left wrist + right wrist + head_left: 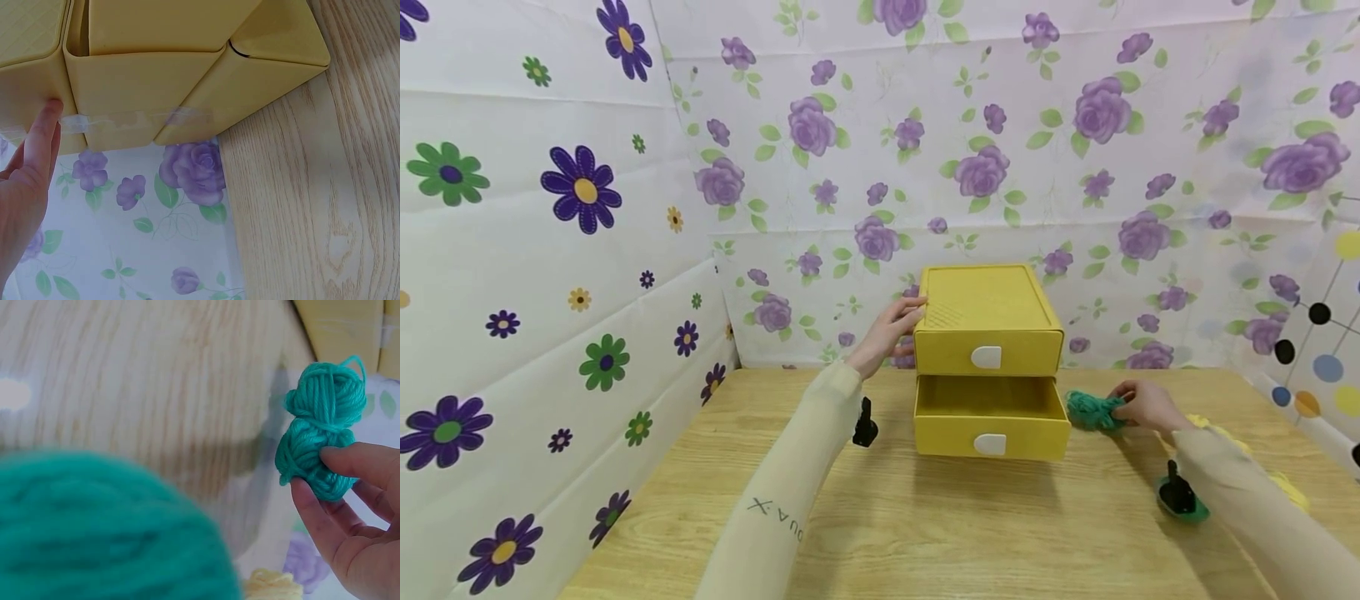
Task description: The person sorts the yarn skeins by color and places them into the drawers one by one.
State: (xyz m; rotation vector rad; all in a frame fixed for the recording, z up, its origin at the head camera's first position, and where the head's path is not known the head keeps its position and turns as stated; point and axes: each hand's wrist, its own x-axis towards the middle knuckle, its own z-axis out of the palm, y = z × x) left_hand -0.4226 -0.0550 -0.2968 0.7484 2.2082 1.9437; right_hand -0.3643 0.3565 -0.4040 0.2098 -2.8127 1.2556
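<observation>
A yellow two-drawer box [988,352] stands on the table near the back wall, its lower drawer [988,433] pulled out and its upper one closed. My left hand [887,333] rests against the box's left side near the top, the fingers fairly straight; in the left wrist view a fingertip of the left hand [31,169] touches the yellow side. To the right of the box, my right hand [1146,406] pinches a teal-green yarn bundle [1093,410]. The right wrist view shows this yarn bundle [322,428] as two lobes, with thumb and fingers on the lower one.
Another green ball of yarn [106,531] looms blurred, close to the right wrist camera. Yellow yarn [1292,490] lies partly behind the right forearm. Flowered sheets [820,250] hang at the back and sides of the wooden table [970,533].
</observation>
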